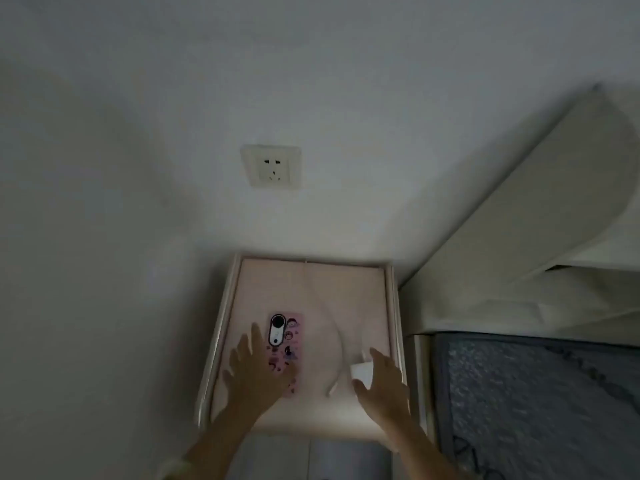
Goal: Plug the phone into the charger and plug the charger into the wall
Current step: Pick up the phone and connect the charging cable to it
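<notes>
A phone (pixel 285 344) in a pink sticker-covered case lies face down on the pale pink top of a small bedside table (pixel 346 289). My left hand (pixel 254 372) hovers over the phone's lower left part, fingers spread, holding nothing. A white charger block (pixel 362 370) rests near the table's right side, with its thin white cable (pixel 336 327) curving up across the tabletop. My right hand (pixel 384 384) is spread just over and beside the block; no grip on it shows. A white wall socket (pixel 272 167) sits on the wall above the table.
A white wall fills the back and left. To the right of the table stands a bed with a grey-blue patterned cover (pixel 536 403) and a white pillow or headboard (pixel 561 188). The table has raised side rails (pixel 221 327).
</notes>
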A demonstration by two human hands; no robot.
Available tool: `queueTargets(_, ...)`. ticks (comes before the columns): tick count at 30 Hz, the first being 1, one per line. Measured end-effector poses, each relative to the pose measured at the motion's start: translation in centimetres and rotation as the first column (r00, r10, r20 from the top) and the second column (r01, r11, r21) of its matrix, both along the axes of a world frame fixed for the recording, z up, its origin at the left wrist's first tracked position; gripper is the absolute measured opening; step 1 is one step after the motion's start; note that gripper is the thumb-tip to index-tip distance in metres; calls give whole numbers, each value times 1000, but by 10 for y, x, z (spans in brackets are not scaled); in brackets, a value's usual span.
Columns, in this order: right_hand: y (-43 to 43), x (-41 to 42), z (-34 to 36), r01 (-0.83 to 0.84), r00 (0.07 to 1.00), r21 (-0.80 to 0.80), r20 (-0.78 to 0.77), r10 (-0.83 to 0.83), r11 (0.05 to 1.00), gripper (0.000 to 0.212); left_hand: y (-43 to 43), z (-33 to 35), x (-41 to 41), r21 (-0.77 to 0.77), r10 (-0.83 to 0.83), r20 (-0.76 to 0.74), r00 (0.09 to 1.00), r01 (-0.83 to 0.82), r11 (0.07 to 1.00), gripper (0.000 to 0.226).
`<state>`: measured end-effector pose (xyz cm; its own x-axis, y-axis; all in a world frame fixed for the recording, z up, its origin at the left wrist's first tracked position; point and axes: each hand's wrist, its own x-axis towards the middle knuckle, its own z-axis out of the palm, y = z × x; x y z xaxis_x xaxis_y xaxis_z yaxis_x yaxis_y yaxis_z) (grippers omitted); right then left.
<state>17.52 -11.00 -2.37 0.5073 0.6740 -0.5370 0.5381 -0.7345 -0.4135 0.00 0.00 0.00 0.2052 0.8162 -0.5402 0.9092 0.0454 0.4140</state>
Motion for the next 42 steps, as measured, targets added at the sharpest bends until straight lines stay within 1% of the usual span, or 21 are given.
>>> queueTargets(2,-1,-3,-31,-30,998,-59,54,33,998,58,-2,-28,4,-66,90,-7,996,-90,994,108)
queueTargets(4,-3,-7,-51,-161,976,-129,123,177,978,51,-5,-52,8,-104,156,-13,988,-157,982,110)
queueTargets(6,-4,-12,-67,-277,933,-130,200,299,952,41,-7,-74,11,-107,180,-19,984,-181,978,110)
queueTargets(9,1,-13,-78,-277,912,-42,304,276,960,25,-1,-101,15,-77,178,3,984,-177,981,110)
queueTargets(14,14,-4,-80,-340,860,66,425,282,938,20,3,-114,26,47,104,-150,983,-98,994,99)
queueTargets(16,22,-3,-85,-533,790,41,382,480,845,32,7,-115,32,49,127,-179,976,-120,992,92)
queueTargets(18,28,-6,-86,-755,615,3,350,706,656,31,14,-115,34,7,178,-181,967,-179,984,84)
queueTargets(19,29,-7,-88,-804,550,-23,352,758,595,30,17,-116,34,-18,200,-171,965,-206,978,82)
queueTargets(20,31,-8,-88,-831,500,-75,334,799,552,30,21,-119,32,-42,225,-147,963,-233,972,81)
queueTargets(23,38,-7,-87,-842,478,-70,361,801,535,26,35,-122,21,-157,399,52,916,-387,909,62)
queueTargets(24,41,-6,-85,-812,544,-13,347,764,584,19,39,-119,18,-196,449,115,886,-423,885,46)
queueTargets(25,45,-7,-82,-723,676,86,289,678,685,11,43,-115,15,-234,471,154,869,-431,871,31)
queueTargets(26,50,-9,-71,-561,827,211,182,532,801,6,46,-110,12,-271,473,185,862,-417,867,20)
queueTargets(27,55,-11,-58,-333,937,340,15,349,879,9,48,-105,11,-313,472,221,853,-397,863,15)
queueTargets(28,59,-11,-44,-86,973,429,-156,168,899,10,49,-98,11,-354,483,260,836,-383,853,14)
queueTargets(29,62,-11,-28,111,959,487,-280,35,866,8,51,-90,10,-394,512,302,804,-383,835,16)
queueTargets(31,65,-11,12,321,893,509,-443,-76,799,12,54,-67,12,-511,628,400,668,-406,758,22)
queueTargets(34,57,-12,67,491,743,449,-663,-91,746,22,61,-23,19,-715,772,552,316,-297,633,37)
queueTargets(37,44,-18,117,572,654,394,-749,-110,720,15,70,26,30,-790,805,593,17,-179,586,26)
queueTargets(39,41,-22,143,589,628,373,-770,-115,717,14,72,56,37,-813,812,577,-87,-147,563,22)
queueTargets(42,46,-23,174,581,653,400,-749,-112,709,17,69,88,45,-801,793,599,-113,-103,590,21)
